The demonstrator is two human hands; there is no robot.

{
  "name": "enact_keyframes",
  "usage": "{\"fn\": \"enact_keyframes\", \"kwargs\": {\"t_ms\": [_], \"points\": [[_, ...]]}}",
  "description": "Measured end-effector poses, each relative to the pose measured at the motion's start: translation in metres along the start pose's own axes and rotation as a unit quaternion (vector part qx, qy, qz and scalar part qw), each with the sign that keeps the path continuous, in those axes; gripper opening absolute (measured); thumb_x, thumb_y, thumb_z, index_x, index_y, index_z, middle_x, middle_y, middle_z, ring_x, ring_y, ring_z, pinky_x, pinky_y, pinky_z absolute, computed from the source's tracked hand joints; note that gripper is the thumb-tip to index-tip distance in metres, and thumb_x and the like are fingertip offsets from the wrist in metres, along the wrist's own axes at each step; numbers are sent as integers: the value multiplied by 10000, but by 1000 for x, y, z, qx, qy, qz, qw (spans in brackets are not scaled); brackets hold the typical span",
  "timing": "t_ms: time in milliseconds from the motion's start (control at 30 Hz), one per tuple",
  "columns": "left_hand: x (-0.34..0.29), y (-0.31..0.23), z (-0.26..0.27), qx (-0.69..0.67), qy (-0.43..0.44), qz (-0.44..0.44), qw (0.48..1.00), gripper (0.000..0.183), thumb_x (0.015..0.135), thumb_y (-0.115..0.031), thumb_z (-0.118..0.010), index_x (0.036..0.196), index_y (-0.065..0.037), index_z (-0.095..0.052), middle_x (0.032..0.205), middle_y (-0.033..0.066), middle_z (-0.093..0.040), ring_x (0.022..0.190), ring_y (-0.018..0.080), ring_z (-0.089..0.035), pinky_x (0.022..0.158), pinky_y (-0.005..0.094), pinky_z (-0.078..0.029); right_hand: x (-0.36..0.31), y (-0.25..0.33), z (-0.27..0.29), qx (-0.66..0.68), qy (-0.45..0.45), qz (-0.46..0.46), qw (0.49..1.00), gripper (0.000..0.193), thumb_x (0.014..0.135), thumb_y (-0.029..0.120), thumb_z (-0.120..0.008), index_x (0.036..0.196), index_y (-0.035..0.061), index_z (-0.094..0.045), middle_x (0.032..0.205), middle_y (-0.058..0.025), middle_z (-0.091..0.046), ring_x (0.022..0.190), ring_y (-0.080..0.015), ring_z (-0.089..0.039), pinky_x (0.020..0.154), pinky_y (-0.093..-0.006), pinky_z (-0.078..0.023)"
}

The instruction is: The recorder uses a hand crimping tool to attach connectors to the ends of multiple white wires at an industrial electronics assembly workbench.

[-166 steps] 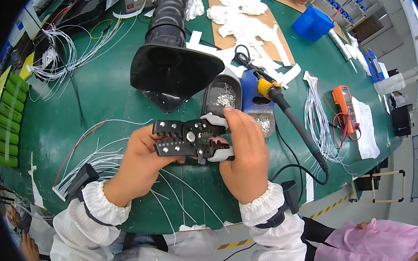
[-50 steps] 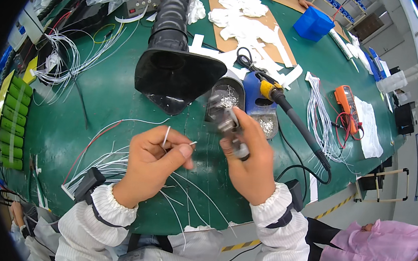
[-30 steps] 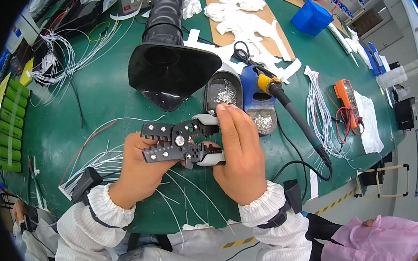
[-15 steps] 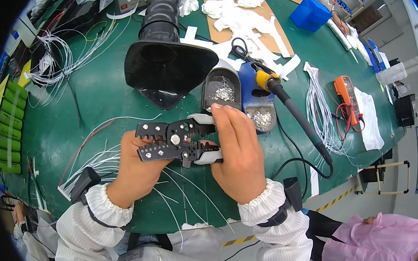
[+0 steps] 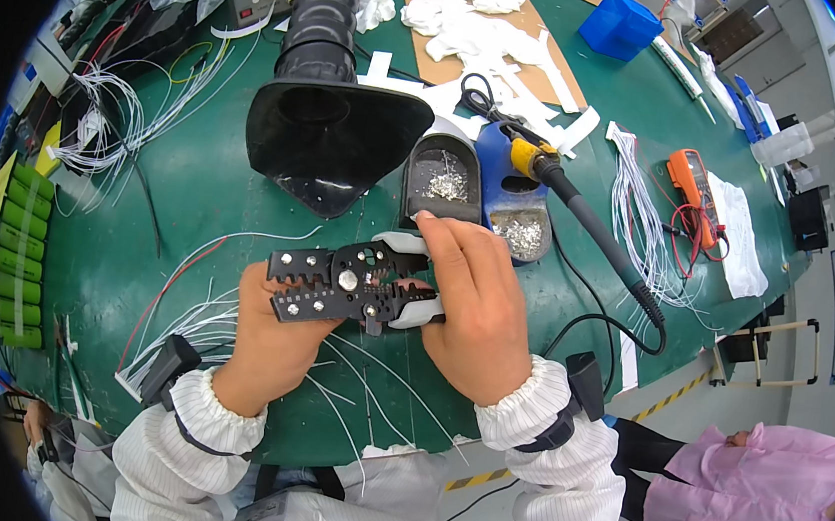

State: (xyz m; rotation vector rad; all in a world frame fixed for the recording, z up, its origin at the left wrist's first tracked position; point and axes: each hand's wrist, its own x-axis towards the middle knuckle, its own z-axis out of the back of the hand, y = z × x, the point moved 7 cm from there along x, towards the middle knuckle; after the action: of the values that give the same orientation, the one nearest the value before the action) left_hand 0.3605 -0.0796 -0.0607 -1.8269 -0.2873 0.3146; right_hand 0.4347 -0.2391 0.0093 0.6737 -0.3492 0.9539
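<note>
My right hand is closed round the grey handles of a black wire stripper, its jaws pointing left and slightly apart. Behind those jaws is my left hand, closed, with its fingertips hidden by the tool. White wires run in under this hand from a connector on the left, and their loose ends come out on its right side. A red wire and a white one curve over the table beyond the left wrist. Whether a wire lies in the jaws I cannot tell.
A black fume extractor hood hangs just beyond the stripper. Nearby stand a tray of solder scraps and a soldering iron in its blue stand. Farther right lie a wire bundle and an orange multimeter. Green cells sit far left.
The wire stripper has shifted very slightly in my grip; both my hands stay nearly in place. Another person's hand at the far right has drawn back from beside the blue box.
</note>
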Motion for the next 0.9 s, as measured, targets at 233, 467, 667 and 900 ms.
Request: {"fn": "enact_keyframes", "kwargs": {"t_ms": [233, 467, 667, 900], "points": [[-2, 1, 2, -2, 13, 1, 1000, 242, 833, 88, -739, 1053, 57, -641, 1048, 127, -714, 911, 158, -700, 783, 276, -572, -3, -1, -1, -14, 5, -3, 1000, 719, 576, -59, -719, 1277, -9, -570, 1119, -131, -586, 1024, -326, -573, 833, -421, -437], [-11, -11, -28, -142, 66, -34, 987, 387, 854, -45, -790, 1193, 60, -635, 1148, 132, -683, 1022, 169, -667, 891, 292, -540, -7, -3, -12, 59, 37, -34, 997, 576, 591, -40, -752, 1139, 19, -583, 1012, -124, -559, 977, -337, -581, 801, -427, -466], [-20, -22, -29, 21, -2, -185, 983, 321, 901, -261, -790, 977, 21, -655, 864, -6, -602, 768, 79, -540, 675, 235, -448, -15, 8, -28, 159, 104, -98, 977, 553, 636, -30, -773, 1137, 6, -542, 997, -178, -575, 942, -392, -623, 761, -460, -519], [-12, -26, -23, 164, -65, -218, 960, 378, 957, -349, -720, 834, -7, -614, 587, -59, -374, 561, 52, -306, 487, 258, -228, -14, 11, -34, 157, 80, -124, 977, 499, 703, -40, -722, 1139, -44, -481, 987, -218, -571, 931, -423, -602, 793, -476, -501]]}}
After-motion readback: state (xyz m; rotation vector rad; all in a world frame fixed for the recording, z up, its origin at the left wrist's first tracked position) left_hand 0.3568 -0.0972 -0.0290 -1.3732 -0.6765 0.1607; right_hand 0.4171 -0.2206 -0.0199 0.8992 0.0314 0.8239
